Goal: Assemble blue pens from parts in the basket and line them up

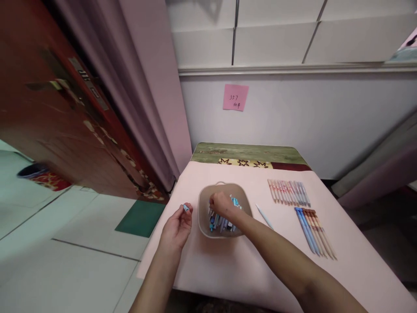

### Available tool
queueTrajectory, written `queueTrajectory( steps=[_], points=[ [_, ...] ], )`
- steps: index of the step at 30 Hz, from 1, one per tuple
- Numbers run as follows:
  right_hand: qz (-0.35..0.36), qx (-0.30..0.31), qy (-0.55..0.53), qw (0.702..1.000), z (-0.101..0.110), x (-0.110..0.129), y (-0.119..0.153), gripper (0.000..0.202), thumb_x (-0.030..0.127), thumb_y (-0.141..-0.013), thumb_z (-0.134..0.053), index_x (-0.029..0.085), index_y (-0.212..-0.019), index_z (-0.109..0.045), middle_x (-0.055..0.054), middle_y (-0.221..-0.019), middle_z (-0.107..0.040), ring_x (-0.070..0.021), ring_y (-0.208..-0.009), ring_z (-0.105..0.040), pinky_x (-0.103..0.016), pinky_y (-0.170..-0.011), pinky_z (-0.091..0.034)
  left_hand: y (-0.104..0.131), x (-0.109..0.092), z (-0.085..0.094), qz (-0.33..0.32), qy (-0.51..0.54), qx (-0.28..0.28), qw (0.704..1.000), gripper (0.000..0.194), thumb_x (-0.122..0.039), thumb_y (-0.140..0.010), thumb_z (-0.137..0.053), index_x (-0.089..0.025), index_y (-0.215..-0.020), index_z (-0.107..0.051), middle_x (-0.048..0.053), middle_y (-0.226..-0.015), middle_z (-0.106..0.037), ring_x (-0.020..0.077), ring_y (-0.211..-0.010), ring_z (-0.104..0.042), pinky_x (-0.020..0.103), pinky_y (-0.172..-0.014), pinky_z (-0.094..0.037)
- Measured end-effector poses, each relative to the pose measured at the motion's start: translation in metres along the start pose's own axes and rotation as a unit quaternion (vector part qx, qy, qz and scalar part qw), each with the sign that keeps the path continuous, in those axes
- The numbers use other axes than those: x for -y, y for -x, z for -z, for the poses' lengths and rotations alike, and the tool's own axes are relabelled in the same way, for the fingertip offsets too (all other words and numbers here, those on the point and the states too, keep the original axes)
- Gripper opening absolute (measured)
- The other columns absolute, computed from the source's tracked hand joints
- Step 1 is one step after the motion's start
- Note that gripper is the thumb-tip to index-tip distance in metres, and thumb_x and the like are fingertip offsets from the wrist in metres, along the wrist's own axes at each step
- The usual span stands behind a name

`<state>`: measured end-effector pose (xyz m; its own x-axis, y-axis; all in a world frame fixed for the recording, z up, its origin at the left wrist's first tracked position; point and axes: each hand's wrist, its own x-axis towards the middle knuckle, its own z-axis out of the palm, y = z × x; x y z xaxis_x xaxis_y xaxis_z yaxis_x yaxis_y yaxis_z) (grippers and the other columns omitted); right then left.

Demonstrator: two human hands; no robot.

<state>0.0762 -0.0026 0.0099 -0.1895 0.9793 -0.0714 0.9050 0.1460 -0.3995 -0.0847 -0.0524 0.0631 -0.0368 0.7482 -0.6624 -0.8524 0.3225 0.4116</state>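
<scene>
Room: a white wall point(293, 117) with a moulding strip runs behind the table; large white tiles lie above the strip, pale floor tiles to the left.
Door: a dark reddish-brown wooden door point(48, 121) with a metal lock plate fills the upper left, a mauve curtain point(143, 87) hanging beside it.
Table: a small table under a pale pink cloth point(228, 265); at its far edge a green and yellow patterned covering point(247, 154) shows.
Floor items: a dark green mat point(140, 217) lies by the table's left edge; a round blue and red container point(35, 174) sits far left, partly cut off by the door.
Bowl: a beige rounded plastic bowl point(203, 217) stands near the middle of the table, holding a heap of blue and grey pens point(221, 224).
Pen rows: a row of pink and grey pens point(288, 192) lies right of the bowl; nearer, a row of blue and brown pens point(314, 232); both lie well apart from the bowl.
Single pen: one pale blue pen point(264, 216) lies just right of the bowl, between it and the rows.
Note: a pink sticky note point(235, 97) with handwriting is stuck on the wall.
Right hand: the right hand point(221, 204) reaches into the bowl, covering part of the pens; its fingers curl down among them, but whether they grip one cannot be told.
Left hand: the left hand point(177, 226) hovers just left of the bowl, fingers pinching a small blue pen cap point(186, 208) at their tips.
</scene>
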Motion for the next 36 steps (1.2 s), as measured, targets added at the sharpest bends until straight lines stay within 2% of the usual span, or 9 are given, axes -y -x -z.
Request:
queueTrajectory(
  steps=[6,9,14,19,23,25,27,31,36],
  points=[
    [0.009,0.012,0.034,0.999,-0.022,0.011,-0.002,0.021,0.01,-0.074,-0.058,0.006,-0.088,-0.073,-0.021,-0.09,-0.072,-0.0278,-0.084,-0.067,-0.031,-0.073,-0.049,0.001,-0.003,0.005,-0.011,-0.02,0.014,1.0,0.014,-0.001,-0.088,-0.047,-0.006,-0.085,-0.059,0.01,-0.07,-0.066,0.0127,-0.058,-0.067,0.016,-0.05,-0.058],
    [0.005,0.006,0.022,1.0,-0.024,0.013,0.001,0.02,0.007,-0.072,-0.058,0.007,-0.086,-0.073,-0.021,-0.089,-0.072,-0.0276,-0.083,-0.067,-0.031,-0.072,-0.048,0.002,-0.001,0.005,-0.009,-0.022,0.014,1.0,0.014,-0.002,-0.088,-0.047,-0.006,-0.084,-0.06,0.009,-0.07,-0.067,0.0127,-0.058,-0.067,0.016,-0.05,-0.058],
    [-0.001,-0.024,-0.045,0.999,-0.006,0.008,0.008,0.01,0.012,-0.068,-0.065,0.014,-0.075,-0.071,-0.01,-0.077,-0.073,-0.0214,-0.072,-0.067,-0.026,-0.064,-0.047,0.013,0.011,-0.005,0.027,-0.032,0.043,0.998,0.014,-0.004,-0.088,-0.048,-0.006,-0.088,-0.061,0.009,-0.074,-0.067,0.0124,-0.059,-0.067,0.014,-0.046,-0.055],
    [-0.006,-0.089,-0.161,0.983,0.021,-0.014,0.039,0.018,0.02,-0.083,-0.05,0.016,-0.089,-0.066,-0.003,-0.073,-0.071,-0.0129,-0.063,-0.065,-0.02,-0.056,-0.048,0.022,0.023,-0.014,0.086,0.013,0.041,0.995,0.014,-0.004,-0.089,-0.046,-0.004,-0.09,-0.061,0.011,-0.076,-0.067,0.0121,-0.062,-0.068,0.011,-0.048,-0.055],
    [-0.034,-0.195,-0.446,0.873,0.037,-0.022,0.074,0.021,0.03,-0.078,-0.061,0.015,-0.093,-0.063,-0.001,-0.069,-0.067,-0.0135,-0.057,-0.063,-0.024,-0.054,-0.053,0.018,0.033,-0.019,0.127,0.026,0.053,0.99,0.018,-0.004,-0.09,-0.045,-0.002,-0.096,-0.061,0.013,-0.078,-0.068,0.0135,-0.064,-0.069,0.012,-0.051,-0.056],
    [-0.026,-0.203,-0.522,0.828,0.043,-0.016,0.09,0.022,0.034,-0.078,-0.064,0.015,-0.09,-0.062,-0.002,-0.068,-0.067,-0.0142,-0.057,-0.064,-0.026,-0.056,-0.055,0.016,0.039,-0.022,0.123,0.013,0.053,0.991,0.018,-0.004,-0.089,-0.046,-0.002,-0.097,-0.062,0.014,-0.078,-0.069,0.0149,-0.066,-0.07,0.013,-0.052,-0.057],
    [-0.006,-0.208,-0.556,0.804,0.048,-0.006,0.102,0.022,0.036,-0.08,-0.064,0.016,-0.089,-0.063,-0.003,-0.071,-0.068,-0.015,-0.06,-0.066,-0.027,-0.057,-0.057,0.014,0.045,-0.023,0.11,-0.007,0.054,0.992,0.017,-0.003,-0.088,-0.047,-0.002,-0.095,-0.063,0.013,-0.077,-0.07,0.0151,-0.064,-0.07,0.015,-0.053,-0.057],
    [0.05,-0.261,-0.486,0.833,0.055,0.014,0.116,0.013,0.029,-0.084,-0.062,0.02,-0.092,-0.066,-0.002,-0.075,-0.071,-0.015,-0.064,-0.068,-0.026,-0.061,-0.058,0.013,0.051,-0.02,0.097,-0.032,0.075,0.992,0.015,-0.004,-0.087,-0.05,-0.004,-0.091,-0.064,0.011,-0.075,-0.071,0.0139,-0.059,-0.068,0.02,-0.054,-0.058],
    [0.125,-0.329,-0.354,0.866,0.06,0.019,0.119,0.01,0.021,-0.086,-0.059,0.023,-0.092,-0.067,-0.002,-0.085,-0.072,-0.0146,-0.074,-0.068,-0.025,-0.068,-0.056,0.014,0.054,-0.015,0.121,-0.031,0.117,0.985,0.016,-0.01,-0.089,-0.049,-0.004,-0.09,-0.064,0.009,-0.071,-0.068,0.0091,-0.051,-0.061,0.015,-0.044,-0.051]
  ],
)
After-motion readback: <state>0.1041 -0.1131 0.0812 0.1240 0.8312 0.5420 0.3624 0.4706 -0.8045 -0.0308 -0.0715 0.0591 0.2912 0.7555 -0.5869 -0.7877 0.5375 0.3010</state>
